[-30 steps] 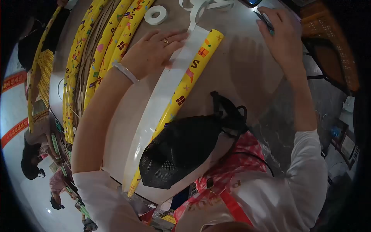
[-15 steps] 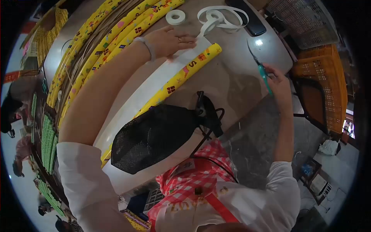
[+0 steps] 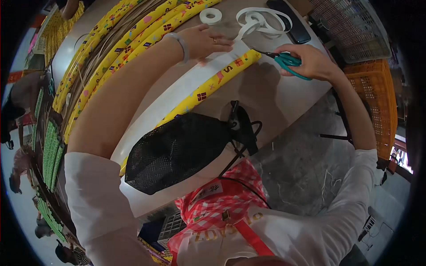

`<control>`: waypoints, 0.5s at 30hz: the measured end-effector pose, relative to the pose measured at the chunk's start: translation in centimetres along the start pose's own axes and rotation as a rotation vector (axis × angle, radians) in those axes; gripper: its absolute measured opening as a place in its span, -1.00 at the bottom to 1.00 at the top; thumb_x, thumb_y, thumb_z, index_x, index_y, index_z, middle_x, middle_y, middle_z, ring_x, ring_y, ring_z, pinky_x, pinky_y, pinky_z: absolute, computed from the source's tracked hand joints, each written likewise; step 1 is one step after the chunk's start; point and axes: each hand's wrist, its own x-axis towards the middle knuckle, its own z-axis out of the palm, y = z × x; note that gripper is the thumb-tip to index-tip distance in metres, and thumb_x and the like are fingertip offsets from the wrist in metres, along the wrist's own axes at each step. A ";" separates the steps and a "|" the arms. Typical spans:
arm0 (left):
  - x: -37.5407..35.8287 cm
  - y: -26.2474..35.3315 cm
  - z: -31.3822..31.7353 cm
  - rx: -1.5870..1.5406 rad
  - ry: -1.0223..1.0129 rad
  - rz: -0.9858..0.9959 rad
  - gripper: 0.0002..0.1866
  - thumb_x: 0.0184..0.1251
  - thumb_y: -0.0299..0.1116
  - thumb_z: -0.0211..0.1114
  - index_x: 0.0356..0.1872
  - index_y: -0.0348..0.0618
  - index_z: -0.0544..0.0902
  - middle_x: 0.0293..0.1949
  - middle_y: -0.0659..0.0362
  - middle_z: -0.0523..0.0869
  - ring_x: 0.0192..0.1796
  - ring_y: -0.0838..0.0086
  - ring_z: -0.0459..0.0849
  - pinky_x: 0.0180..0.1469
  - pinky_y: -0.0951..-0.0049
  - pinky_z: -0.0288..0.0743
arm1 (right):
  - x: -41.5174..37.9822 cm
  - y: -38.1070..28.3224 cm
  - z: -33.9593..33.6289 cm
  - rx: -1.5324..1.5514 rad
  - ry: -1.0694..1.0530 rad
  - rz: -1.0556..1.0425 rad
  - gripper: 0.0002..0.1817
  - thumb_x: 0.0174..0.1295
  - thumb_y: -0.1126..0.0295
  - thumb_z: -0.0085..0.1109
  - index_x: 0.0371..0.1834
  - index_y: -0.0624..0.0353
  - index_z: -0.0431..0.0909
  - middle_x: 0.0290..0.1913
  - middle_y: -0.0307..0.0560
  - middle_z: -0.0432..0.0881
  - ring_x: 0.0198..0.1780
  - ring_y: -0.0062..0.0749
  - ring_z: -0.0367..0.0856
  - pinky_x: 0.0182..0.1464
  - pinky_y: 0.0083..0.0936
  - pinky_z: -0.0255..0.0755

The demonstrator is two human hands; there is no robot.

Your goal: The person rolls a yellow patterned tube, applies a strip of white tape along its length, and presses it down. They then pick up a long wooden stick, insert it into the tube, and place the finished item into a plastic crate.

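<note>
My left hand (image 3: 206,44) lies flat with fingers stretched over the far edge of a white sheet (image 3: 153,106). Along the sheet's near side runs a rolled yellow printed paper (image 3: 208,88). White tape (image 3: 245,31) leads from a loose coil to the sheet's end, by my left fingertips. My right hand (image 3: 315,62) grips teal-handled scissors (image 3: 288,61), their blades pointing left at the tape and the roll's end. A black mesh bag (image 3: 177,150) covers part of the roll.
Several yellow printed rolls (image 3: 133,44) lie along the table's far left. A roll of white tape (image 3: 211,16) and a dark phone (image 3: 290,22) lie at the back. Orange crates (image 3: 372,102) stand at the right. Other people (image 3: 20,164) are at the far left.
My right hand has brought the scissors left from the table's right side to the end of the yellow roll. My left hand stays on the sheet.
</note>
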 end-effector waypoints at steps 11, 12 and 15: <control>-0.1 0.1 0.1 -0.017 0.020 -0.002 -0.11 -0.06 -0.29 0.40 0.36 0.30 0.14 0.40 0.50 0.09 0.42 0.51 0.06 0.42 0.23 0.00 | 3.5 1.1 -0.6 0.041 -0.096 0.059 -0.42 0.01 -0.06 0.28 0.01 0.08 0.54 -0.23 -0.09 0.63 -0.19 -0.33 0.61 -0.12 -0.45 0.45; -0.1 0.2 -0.1 -0.017 0.020 -0.001 -0.11 -0.06 -0.29 0.40 0.36 0.30 0.14 0.40 0.50 0.09 0.42 0.51 0.06 0.42 0.23 0.00 | 3.6 1.7 0.0 0.042 -0.096 0.060 -0.42 0.01 -0.06 0.28 0.01 0.08 0.54 -0.23 -0.09 0.63 -0.19 -0.33 0.61 -0.12 -0.45 0.45; 0.0 0.6 -0.8 -0.030 -0.029 -0.031 -0.10 -0.09 -0.29 0.41 0.35 0.29 0.15 0.40 0.50 0.09 0.42 0.53 0.05 0.43 0.23 -0.01 | 4.0 2.7 1.3 0.008 0.123 -0.130 -0.45 -0.01 0.07 0.35 0.04 0.04 0.52 -0.44 -0.21 0.52 -0.43 -0.53 0.44 -0.36 -0.56 0.31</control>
